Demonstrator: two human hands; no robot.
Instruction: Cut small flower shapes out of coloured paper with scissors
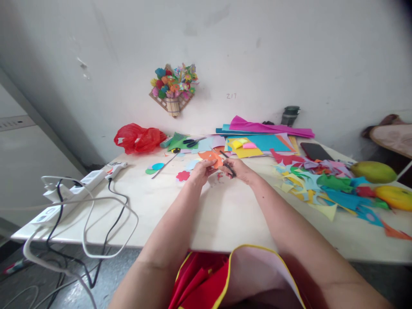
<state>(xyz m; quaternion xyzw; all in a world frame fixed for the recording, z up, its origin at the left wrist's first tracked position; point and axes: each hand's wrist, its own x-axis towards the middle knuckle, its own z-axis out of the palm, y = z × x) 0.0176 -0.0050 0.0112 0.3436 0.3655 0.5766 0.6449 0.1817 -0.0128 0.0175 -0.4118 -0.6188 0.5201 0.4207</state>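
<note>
In the middle of the table, my left hand [205, 168] is closed on a piece of orange paper [217, 160]. My right hand [238, 168] grips a pair of scissors [229, 166] with dark handles, its blades up against the orange paper. Part of the paper is hidden behind my left fingers. A red scalloped paper flower [183, 176] lies just left of my left hand. Farther left rest a blue paper circle [157, 166] and a green paper circle [150, 171], partly overlapping.
Coloured paper scraps [309, 182] spread over the right side, beside a phone [317, 151] and a green mango [373, 171]. Paper sheets [270, 143] and a second pair of scissors [192, 142] lie at the back. A red plastic bag [140, 138] and a power strip [71, 197] with cables occupy the left.
</note>
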